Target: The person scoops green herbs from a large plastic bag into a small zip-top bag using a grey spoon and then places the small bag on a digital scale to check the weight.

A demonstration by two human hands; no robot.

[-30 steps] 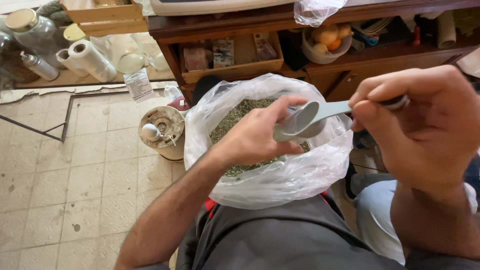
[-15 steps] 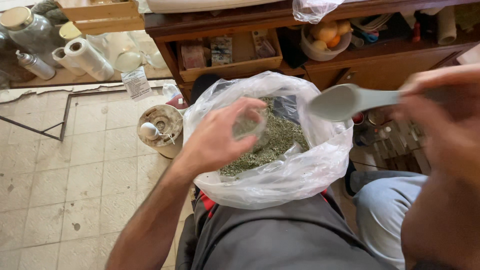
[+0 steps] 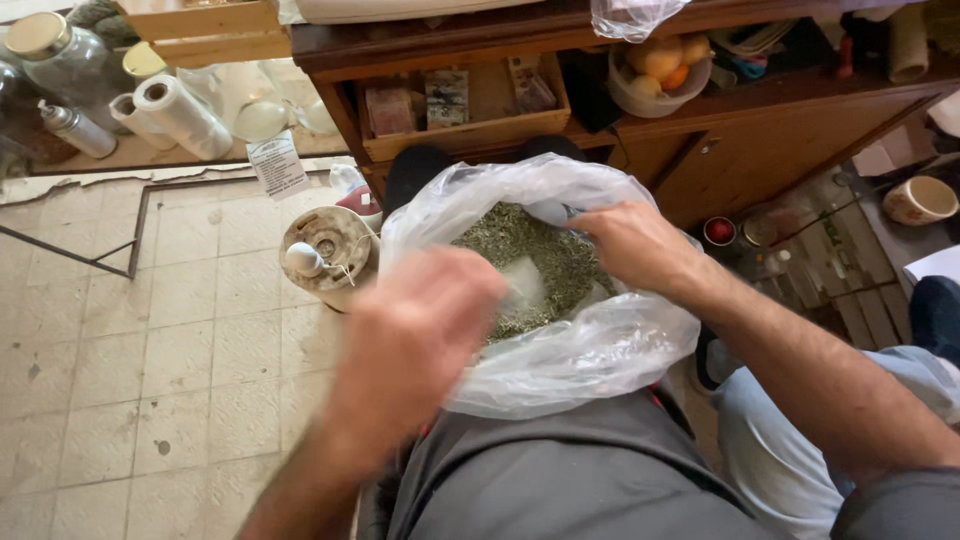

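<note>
The right hand is reaching into the clear plastic bag of dried green herbs, grip hidden; the blurred left hand is hovering beside, grip unclear

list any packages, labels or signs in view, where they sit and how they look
Paper label: white printed sheet, propped at the floor's edge left of the cabinet.
Small packets: flat, brownish and dark, upright in the wooden tray on the shelf.
Plastic bag: clear, holding green dried herbs, in the lap.

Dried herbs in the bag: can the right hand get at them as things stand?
Probably yes. The right hand is already at the open mouth of the clear plastic bag, fingers over the dried herbs; nothing covers them.
</note>
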